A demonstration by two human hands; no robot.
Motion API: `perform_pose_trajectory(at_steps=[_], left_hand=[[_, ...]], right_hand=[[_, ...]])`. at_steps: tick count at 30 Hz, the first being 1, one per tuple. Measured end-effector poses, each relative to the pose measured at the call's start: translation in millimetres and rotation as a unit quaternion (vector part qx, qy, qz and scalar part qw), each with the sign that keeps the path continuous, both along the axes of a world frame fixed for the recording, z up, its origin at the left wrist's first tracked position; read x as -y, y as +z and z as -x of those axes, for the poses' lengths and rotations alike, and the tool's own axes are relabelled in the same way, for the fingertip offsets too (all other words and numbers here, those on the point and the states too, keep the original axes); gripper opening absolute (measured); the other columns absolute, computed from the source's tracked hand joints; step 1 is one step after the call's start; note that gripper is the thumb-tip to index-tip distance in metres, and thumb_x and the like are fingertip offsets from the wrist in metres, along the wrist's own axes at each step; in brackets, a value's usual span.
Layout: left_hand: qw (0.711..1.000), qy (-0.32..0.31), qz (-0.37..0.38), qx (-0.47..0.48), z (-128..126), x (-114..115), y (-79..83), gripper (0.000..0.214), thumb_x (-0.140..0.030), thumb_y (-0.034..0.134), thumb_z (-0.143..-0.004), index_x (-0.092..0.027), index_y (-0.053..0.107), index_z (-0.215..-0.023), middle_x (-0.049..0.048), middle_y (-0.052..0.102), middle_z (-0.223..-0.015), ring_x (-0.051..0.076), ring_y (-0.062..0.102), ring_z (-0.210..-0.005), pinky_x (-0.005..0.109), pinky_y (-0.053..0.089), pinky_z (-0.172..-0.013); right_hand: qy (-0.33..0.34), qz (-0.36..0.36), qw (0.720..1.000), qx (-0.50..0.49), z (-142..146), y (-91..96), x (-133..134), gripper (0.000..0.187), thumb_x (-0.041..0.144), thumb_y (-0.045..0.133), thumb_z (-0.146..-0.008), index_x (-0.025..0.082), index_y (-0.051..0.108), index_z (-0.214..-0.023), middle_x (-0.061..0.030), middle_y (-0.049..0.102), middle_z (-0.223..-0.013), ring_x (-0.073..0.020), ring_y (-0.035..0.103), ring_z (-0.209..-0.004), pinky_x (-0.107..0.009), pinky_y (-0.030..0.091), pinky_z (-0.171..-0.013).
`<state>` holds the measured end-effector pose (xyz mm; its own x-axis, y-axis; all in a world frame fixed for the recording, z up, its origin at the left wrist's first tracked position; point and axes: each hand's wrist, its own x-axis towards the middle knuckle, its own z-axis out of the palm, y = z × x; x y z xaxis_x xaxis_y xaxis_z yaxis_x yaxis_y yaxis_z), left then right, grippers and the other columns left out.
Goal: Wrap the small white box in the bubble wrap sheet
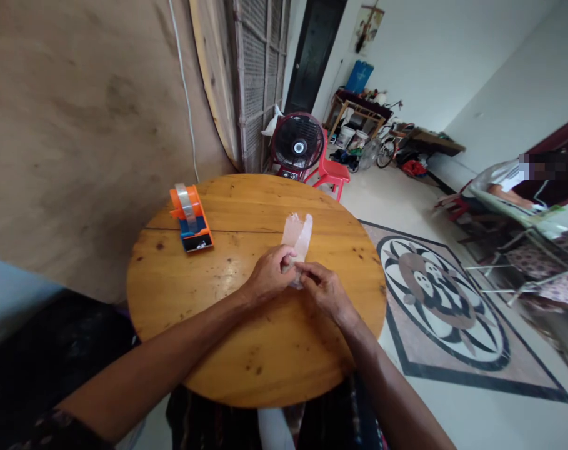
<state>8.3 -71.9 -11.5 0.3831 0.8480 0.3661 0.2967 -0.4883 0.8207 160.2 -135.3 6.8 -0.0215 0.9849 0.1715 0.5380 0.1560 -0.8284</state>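
Note:
Both my hands meet over the middle of a round wooden table (227, 350). My left hand (267, 275) pinches the near end of a small clear plastic bag (298, 232), fingers closed on it. My right hand (323, 289) grips the same near end from the right, fingertips almost touching the left ones. The bag stretches away from my hands and lies flat on the tabletop. An orange and blue tape dispenser (190, 217) with a roll of clear tape stands on the table's left side, well apart from both hands.
A plywood wall runs along the left. Beyond the table stand a dark red floor fan (297, 144) and a red plastic stool (331, 174). A person (503, 181) sits at far right near a folding frame. The tiled floor carries a patterned medallion (440, 294).

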Motion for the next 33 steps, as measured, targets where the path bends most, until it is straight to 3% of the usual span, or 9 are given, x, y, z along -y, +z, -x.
perform_pose_trajectory(at_steps=[3, 8, 11, 16, 21, 25, 28, 30, 33], left_hand=[[1.000, -0.005, -0.019, 0.002, 0.1, 0.9, 1.1, 0.008, -0.014, 0.054, -0.071, -0.017, 0.058, -0.078, -0.0034, 0.047, -0.068, 0.011, 0.043, -0.064, 0.023, 0.035, -0.059], [1.000, -0.007, -0.027, -0.002, -0.2, 0.0, 1.6, 0.007, -0.013, 0.055, -0.071, -0.017, 0.053, -0.066, -0.0037, 0.045, -0.064, 0.012, 0.042, -0.063, 0.023, 0.032, -0.058], [0.999, -0.004, -0.037, -0.001, -0.2, 0.7, 1.2, 0.006, -0.013, 0.055, -0.071, -0.017, 0.055, -0.068, -0.0032, 0.047, -0.065, 0.012, 0.044, -0.064, 0.023, 0.033, -0.059], [0.999, -0.016, -0.039, -0.004, 0.7, 15.3, 4.6, 0.008, -0.010, 0.053, -0.072, -0.017, 0.054, -0.068, -0.0028, 0.048, -0.068, 0.012, 0.045, -0.066, 0.022, 0.033, -0.059], [0.999, -0.033, -0.021, -0.008, 1.6, 30.8, 6.9, 0.008, -0.010, 0.054, -0.073, -0.017, 0.057, -0.074, -0.0009, 0.051, -0.076, 0.012, 0.049, -0.070, 0.023, 0.038, -0.064], [0.999, -0.032, -0.027, -0.005, 1.5, 30.5, 3.6, 0.012, -0.011, 0.056, -0.072, -0.017, 0.060, -0.081, 0.0034, 0.051, -0.092, 0.013, 0.052, -0.076, 0.024, 0.043, -0.067], [0.998, -0.049, -0.024, -0.010, 0.9, 28.9, 0.8, 0.012, -0.010, 0.055, -0.073, -0.017, 0.059, -0.082, 0.0035, 0.050, -0.095, 0.011, 0.050, -0.070, 0.023, 0.043, -0.063], [0.998, -0.050, -0.022, -0.011, 0.3, 28.7, -0.9, 0.013, -0.010, 0.054, -0.073, -0.018, 0.058, -0.083, 0.0027, 0.050, -0.095, 0.009, 0.048, -0.065, 0.022, 0.042, -0.060], [0.999, -0.048, -0.022, -0.012, -0.4, 29.1, -2.5, 0.015, -0.011, 0.054, -0.073, -0.019, 0.057, -0.085, 0.0021, 0.051, -0.097, 0.008, 0.045, -0.061, 0.022, 0.041, -0.058]], right_hand=[[-0.026, -0.014, 0.998, -0.056, -3.7, -10.9, -2.5, 0.023, 0.027, 0.059, -0.081, 0.022, 0.071, -0.100, -0.0044, 0.062, -0.086, -0.0154, 0.059, -0.077, -0.029, 0.050, -0.072], [-0.036, -0.001, 0.991, -0.128, -3.6, -18.8, -3.3, 0.022, 0.032, 0.065, -0.078, 0.024, 0.070, -0.097, -0.0066, 0.056, -0.113, -0.0162, 0.061, -0.087, -0.027, 0.053, -0.069], [-0.035, 0.028, 0.985, -0.165, -0.1, -17.5, -1.5, 0.023, 0.032, 0.064, -0.079, 0.023, 0.068, -0.100, -0.0057, 0.061, -0.103, -0.0159, 0.063, -0.080, -0.027, 0.053, -0.065], [-0.046, 0.009, 0.990, -0.133, 2.8, -10.6, 11.9, 0.018, 0.028, 0.063, -0.080, 0.023, 0.070, -0.096, -0.0057, 0.064, -0.103, -0.0174, 0.064, -0.089, -0.030, 0.053, -0.076], [0.004, 0.015, 0.996, -0.093, -5.8, -3.2, 30.3, 0.022, 0.027, 0.061, -0.083, 0.026, 0.070, -0.103, -0.0057, 0.065, -0.108, -0.0185, 0.063, -0.099, -0.033, 0.051, -0.086], [0.016, -0.003, 1.000, -0.026, -19.5, 13.3, 28.6, 0.022, 0.029, 0.061, -0.084, 0.027, 0.069, -0.105, -0.0064, 0.065, -0.111, -0.0199, 0.062, -0.104, -0.035, 0.051, -0.087], [-0.035, -0.105, 0.992, 0.064, -26.3, 38.3, 12.9, 0.019, 0.031, 0.061, -0.084, 0.025, 0.068, -0.101, -0.0067, 0.065, -0.114, -0.0215, 0.060, -0.108, -0.039, 0.049, -0.090], [-0.034, -0.149, 0.980, 0.129, -25.6, 56.4, -4.1, 0.024, 0.032, 0.062, -0.083, 0.024, 0.066, -0.105, -0.0081, 0.064, -0.118, -0.0232, 0.059, -0.110, -0.043, 0.046, -0.093], [-0.016, -0.124, 0.964, 0.236, -19.2, 75.3, -35.0, 0.041, 0.034, 0.068, -0.077, 0.022, 0.062, -0.116, -0.0103, 0.061, -0.125, -0.0297, 0.053, -0.118, -0.050, 0.039, -0.100]])
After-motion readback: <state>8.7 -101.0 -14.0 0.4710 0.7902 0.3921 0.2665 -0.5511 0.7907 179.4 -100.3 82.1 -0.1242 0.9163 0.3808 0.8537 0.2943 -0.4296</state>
